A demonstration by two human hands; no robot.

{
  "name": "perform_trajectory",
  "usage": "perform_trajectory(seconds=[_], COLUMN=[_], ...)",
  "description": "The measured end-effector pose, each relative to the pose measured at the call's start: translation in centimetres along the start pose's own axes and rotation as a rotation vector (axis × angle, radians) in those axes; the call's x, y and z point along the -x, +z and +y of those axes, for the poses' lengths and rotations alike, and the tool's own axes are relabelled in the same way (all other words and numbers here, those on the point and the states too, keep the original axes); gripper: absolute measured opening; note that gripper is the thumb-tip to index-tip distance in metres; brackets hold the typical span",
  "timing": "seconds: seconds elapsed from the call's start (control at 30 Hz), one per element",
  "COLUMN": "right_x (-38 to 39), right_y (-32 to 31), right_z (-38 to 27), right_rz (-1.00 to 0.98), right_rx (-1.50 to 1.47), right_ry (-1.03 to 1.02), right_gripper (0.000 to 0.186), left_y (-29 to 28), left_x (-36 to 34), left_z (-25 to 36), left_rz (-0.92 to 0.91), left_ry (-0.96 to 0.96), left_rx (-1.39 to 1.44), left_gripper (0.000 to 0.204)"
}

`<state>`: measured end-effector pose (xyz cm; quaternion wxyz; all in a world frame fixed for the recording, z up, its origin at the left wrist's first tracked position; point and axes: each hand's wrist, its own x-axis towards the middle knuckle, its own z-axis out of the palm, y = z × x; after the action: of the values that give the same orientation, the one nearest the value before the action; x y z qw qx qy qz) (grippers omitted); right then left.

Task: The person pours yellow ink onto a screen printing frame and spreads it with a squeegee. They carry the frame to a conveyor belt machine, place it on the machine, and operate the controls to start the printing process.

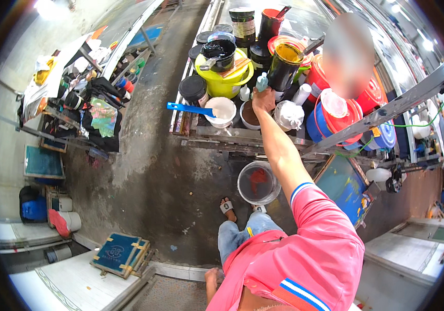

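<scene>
Tub [222, 124] (spatula [188, 108] atop) stands left of the held bottle [262, 81].

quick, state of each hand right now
Left hand: whether open or closed cannot be told.
Right hand: closed, holding a small translucent bottle.

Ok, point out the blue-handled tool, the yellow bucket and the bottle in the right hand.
Blue-handled tool [189, 108], head view: on the handle.
Yellow bucket [215, 86], head view: on its outer wall.
Bottle [262, 81], head view: on its upper part.
</scene>
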<state>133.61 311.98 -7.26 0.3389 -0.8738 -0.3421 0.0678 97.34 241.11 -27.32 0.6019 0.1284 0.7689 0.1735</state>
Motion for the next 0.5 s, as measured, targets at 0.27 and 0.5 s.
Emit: perform_trajectory(seconds=[0.27, 0.5], right_x=[0.4, 11.2], right_y=[-4.6, -21.6], right_z=[0.9, 7.2], right_rz=[0.257, 0.415], right_rx=[-0.23, -0.566], right_ry=[-0.566, -0.729], right_gripper=[0.044, 0.049], left_y=[-7.5, 4.4], left_x=[-6.3, -3.7], left_z=[16.0, 39.7], left_rz=[0.153, -0.446], left_ry=[0.023, 0.561], left_rx=[0.131, -0.137], left_gripper=[0.022, 0.015])
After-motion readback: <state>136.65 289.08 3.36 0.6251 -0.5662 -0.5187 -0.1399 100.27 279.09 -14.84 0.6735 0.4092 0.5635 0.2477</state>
